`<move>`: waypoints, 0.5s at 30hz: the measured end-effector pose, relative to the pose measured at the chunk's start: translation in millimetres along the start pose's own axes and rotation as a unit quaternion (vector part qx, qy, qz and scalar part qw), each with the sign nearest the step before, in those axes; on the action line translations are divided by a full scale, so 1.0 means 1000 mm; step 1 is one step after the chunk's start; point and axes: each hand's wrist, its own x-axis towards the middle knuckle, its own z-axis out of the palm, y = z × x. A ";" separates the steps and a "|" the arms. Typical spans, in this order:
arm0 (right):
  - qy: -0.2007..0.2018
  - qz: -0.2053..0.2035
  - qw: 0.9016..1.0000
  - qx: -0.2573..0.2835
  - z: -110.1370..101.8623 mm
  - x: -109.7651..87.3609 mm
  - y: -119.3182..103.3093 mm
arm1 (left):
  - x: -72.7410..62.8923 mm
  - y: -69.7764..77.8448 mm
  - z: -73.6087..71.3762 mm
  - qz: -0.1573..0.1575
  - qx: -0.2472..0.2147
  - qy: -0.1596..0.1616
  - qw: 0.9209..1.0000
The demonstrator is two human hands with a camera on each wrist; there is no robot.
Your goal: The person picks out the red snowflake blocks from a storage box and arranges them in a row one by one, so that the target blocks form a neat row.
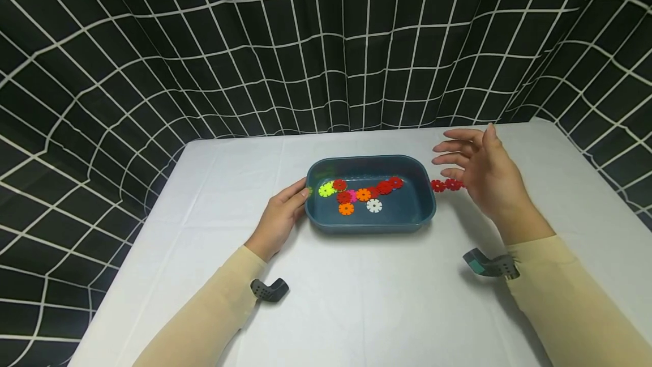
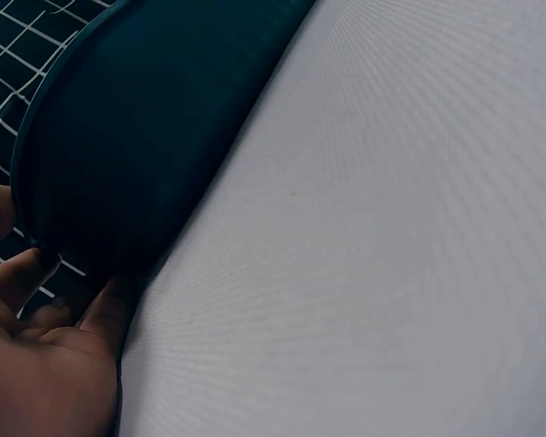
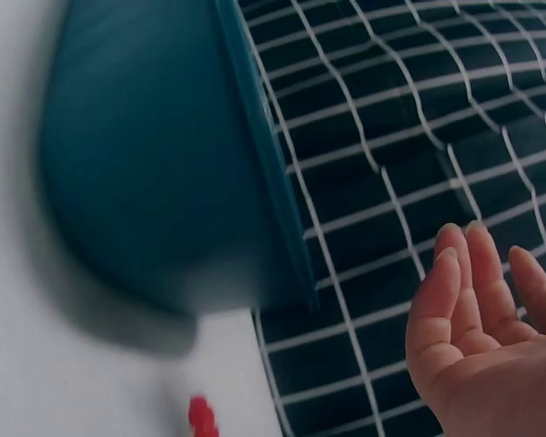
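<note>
The left hand (image 1: 279,215) pinches the left edge of the tub (image 1: 407,213); the right hand (image 1: 490,186), holding nothing, is nearer the red row (image 1: 451,184) running sideways by the tub's right edge

Soft, even light brightens the head view, laying faint shadows on the white surface (image 1: 351,304) while the gridded cloth (image 1: 265,38) stretches toward the side edges, whereas both wrist views are dimmer and bluish, with shadowed left fingers (image 2: 104,314) and a blurred blue tray (image 3: 155,155).
</note>
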 end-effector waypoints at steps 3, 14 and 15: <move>-0.015 -0.011 1.000 -0.001 0.012 0.000 0.000 | 0.000 0.000 0.000 0.001 0.001 -0.001 1.000; -0.065 0.017 0.997 -0.041 0.058 0.006 0.009 | 0.001 -0.002 -0.001 -0.001 0.010 0.009 1.000; -0.070 0.019 0.996 -0.048 0.062 0.008 0.010 | 0.001 -0.002 -0.001 -0.002 0.013 0.011 1.000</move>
